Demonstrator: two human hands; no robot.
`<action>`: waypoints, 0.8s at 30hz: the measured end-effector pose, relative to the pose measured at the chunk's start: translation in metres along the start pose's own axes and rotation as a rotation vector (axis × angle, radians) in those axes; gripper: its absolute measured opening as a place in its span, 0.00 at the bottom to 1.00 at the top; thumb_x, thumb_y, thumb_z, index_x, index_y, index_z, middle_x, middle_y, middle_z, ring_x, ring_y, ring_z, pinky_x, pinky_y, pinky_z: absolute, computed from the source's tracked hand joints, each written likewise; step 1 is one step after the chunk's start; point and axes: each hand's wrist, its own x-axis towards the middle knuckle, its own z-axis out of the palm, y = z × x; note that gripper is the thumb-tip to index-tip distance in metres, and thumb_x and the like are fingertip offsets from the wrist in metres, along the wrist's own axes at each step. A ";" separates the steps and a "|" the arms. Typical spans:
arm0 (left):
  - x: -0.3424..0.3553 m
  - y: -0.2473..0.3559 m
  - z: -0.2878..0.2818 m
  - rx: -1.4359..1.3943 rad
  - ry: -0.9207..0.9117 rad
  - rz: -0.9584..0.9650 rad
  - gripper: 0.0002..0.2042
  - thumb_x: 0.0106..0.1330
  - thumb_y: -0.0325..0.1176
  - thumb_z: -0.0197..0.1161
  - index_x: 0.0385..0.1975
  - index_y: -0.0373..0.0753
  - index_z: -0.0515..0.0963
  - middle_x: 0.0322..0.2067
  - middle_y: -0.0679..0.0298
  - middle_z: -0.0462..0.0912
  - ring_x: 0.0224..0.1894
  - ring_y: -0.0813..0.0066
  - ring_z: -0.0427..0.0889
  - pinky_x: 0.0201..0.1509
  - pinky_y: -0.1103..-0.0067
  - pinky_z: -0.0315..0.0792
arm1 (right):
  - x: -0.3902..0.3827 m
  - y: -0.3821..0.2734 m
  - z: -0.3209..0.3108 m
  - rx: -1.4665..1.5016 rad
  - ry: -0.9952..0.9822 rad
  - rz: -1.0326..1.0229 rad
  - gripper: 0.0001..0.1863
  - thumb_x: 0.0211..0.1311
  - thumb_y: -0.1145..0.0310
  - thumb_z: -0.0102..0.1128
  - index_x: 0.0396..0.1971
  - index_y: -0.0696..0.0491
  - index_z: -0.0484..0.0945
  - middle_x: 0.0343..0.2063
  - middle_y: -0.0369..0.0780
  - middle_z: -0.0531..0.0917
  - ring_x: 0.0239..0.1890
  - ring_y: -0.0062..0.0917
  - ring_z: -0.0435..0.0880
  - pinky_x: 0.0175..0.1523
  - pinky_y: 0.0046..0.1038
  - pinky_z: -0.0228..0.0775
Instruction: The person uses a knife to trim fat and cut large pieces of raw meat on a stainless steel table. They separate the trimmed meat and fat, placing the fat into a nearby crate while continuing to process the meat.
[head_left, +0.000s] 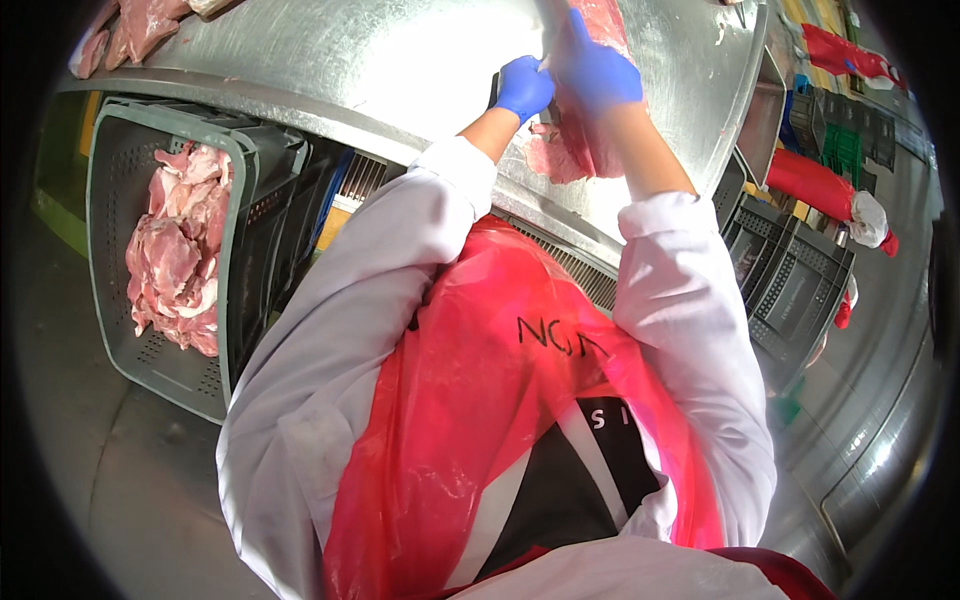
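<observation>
Fingers of the left hand (524, 88) are bent inward at the upper centre of the frame, their tips turned right toward the meat (570, 150); whether they grip anything, I cannot tell. A dark object (495, 90) shows just beside that hand's left edge, its kind unclear. Right of it, the right hand (603, 82) lies back upward over the meat, index finger stretched toward the top edge; its other fingers are blurred or hidden, so their hold cannot be told. A grey, blurred strip (554, 18) shows beside that index finger. Both hands are blue-gloved, the wrists bare below.

From the lower frame the arms rise and converge, the left forearm slanting up to the right, the right one leaning up to the left. The meat lies lengthwise on the metal table (400, 60), running from the top edge to below the hands.
</observation>
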 end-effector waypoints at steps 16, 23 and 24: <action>0.059 0.049 -0.022 0.175 0.065 0.020 0.20 0.60 0.43 0.63 0.44 0.31 0.80 0.42 0.46 0.85 0.47 0.51 0.84 0.53 0.64 0.76 | -0.166 0.076 -0.023 0.376 0.258 0.001 0.41 0.66 0.73 0.53 0.76 0.37 0.49 0.25 0.55 0.81 0.27 0.50 0.83 0.34 0.42 0.73; 0.047 0.038 -0.029 -0.187 0.042 -0.087 0.18 0.65 0.43 0.59 0.28 0.32 0.83 0.26 0.47 0.85 0.26 0.56 0.86 0.36 0.68 0.79 | -0.040 0.018 -0.007 0.262 0.216 -0.073 0.43 0.62 0.71 0.55 0.76 0.33 0.49 0.28 0.53 0.83 0.29 0.49 0.84 0.37 0.45 0.75; 0.046 0.044 -0.026 -0.206 0.044 -0.099 0.18 0.66 0.44 0.59 0.29 0.32 0.83 0.26 0.47 0.85 0.28 0.55 0.86 0.37 0.68 0.79 | -0.026 0.009 -0.006 0.202 0.207 -0.084 0.43 0.62 0.70 0.55 0.75 0.33 0.49 0.29 0.52 0.84 0.30 0.49 0.84 0.38 0.45 0.75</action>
